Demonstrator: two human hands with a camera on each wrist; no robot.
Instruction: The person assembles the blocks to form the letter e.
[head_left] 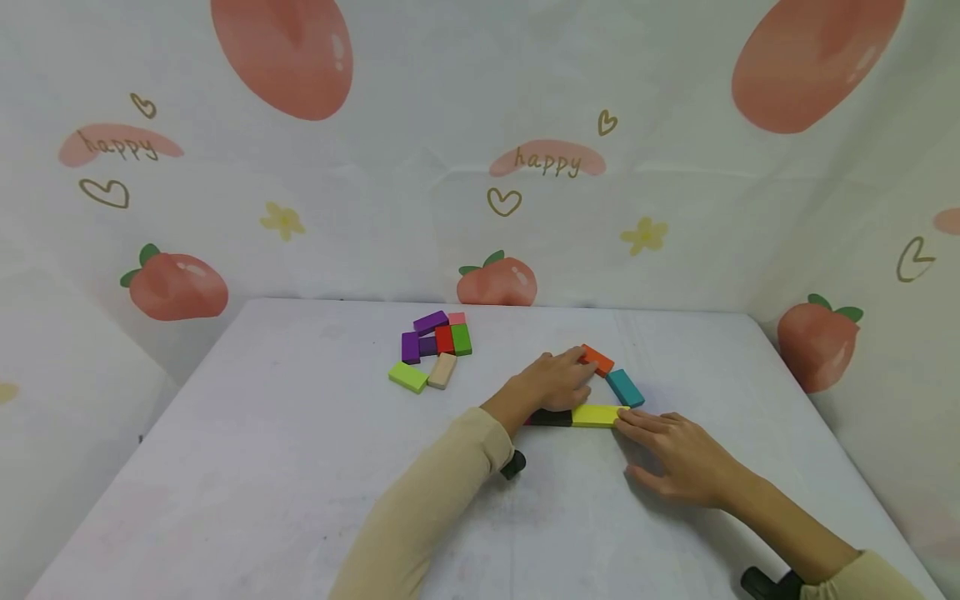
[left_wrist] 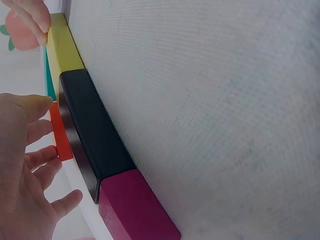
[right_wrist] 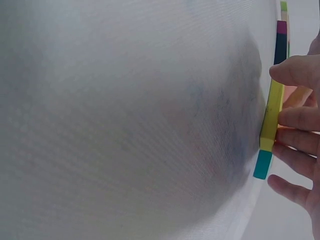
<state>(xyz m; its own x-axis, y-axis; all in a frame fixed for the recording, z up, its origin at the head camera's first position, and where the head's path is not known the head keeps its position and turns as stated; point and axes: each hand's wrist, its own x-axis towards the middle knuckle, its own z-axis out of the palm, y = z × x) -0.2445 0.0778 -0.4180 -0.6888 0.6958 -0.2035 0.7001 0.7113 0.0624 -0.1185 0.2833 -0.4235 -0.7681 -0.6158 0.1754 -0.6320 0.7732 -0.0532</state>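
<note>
My left hand (head_left: 551,382) reaches over a row of blocks, its fingertips at the orange block (head_left: 600,360). Its fingers are loosely spread in the left wrist view. My right hand (head_left: 678,458) has its fingertips at the right end of the yellow block (head_left: 595,416), fingers extended. That yellow block lies end to end with a black block (head_left: 551,418), and a magenta block (left_wrist: 137,205) continues the row past the black one. A teal block (head_left: 626,388) lies slanted between the orange block and the yellow block's right end. Part of the black block is hidden by my left hand.
Farther back on the white table (head_left: 247,433), left of my hands, several blocks lie in a cluster, among them a purple block (head_left: 431,322), a red block (head_left: 444,339), a green block (head_left: 461,339), a lime block (head_left: 408,377) and a beige block (head_left: 442,371). A printed curtain (head_left: 405,167) hangs behind.
</note>
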